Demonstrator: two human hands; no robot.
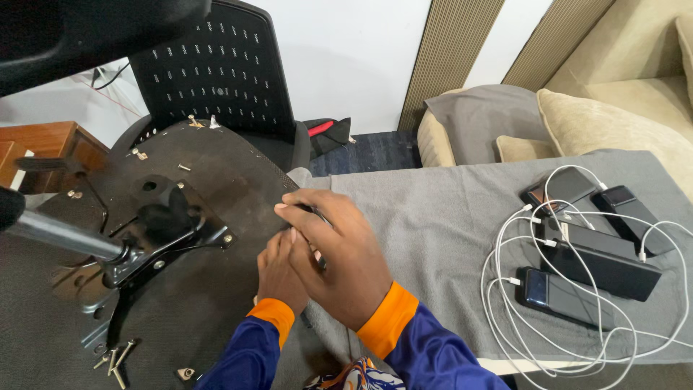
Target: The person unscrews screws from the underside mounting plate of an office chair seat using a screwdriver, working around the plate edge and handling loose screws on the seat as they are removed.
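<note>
Nearest, two forearms in blue sleeves with orange cuffs. Right hand (339,253) laid over the left, fingers curled around a slim dark tool (315,217), mostly hidden, its tip at the edge of the upturned chair seat underside (209,303). Left hand (280,271) tucked beneath, fingers bent against that same edge; whether gripping anything, cannot tell. Just left of the hands, the black seat mechanism plate (170,238) with a metal gas-lift cylinder (61,235) jutting leftward. Below and left of the left wrist, loose bolts (115,355) on the seat. Well right of the right hand, phones and power banks (599,263) tangled in white charging cables (505,289) on a grey blanket (433,217). Farther off, beyond the seat, a black mesh chair back (216,72); beyond the blanket, beige cushions (606,123).
</note>
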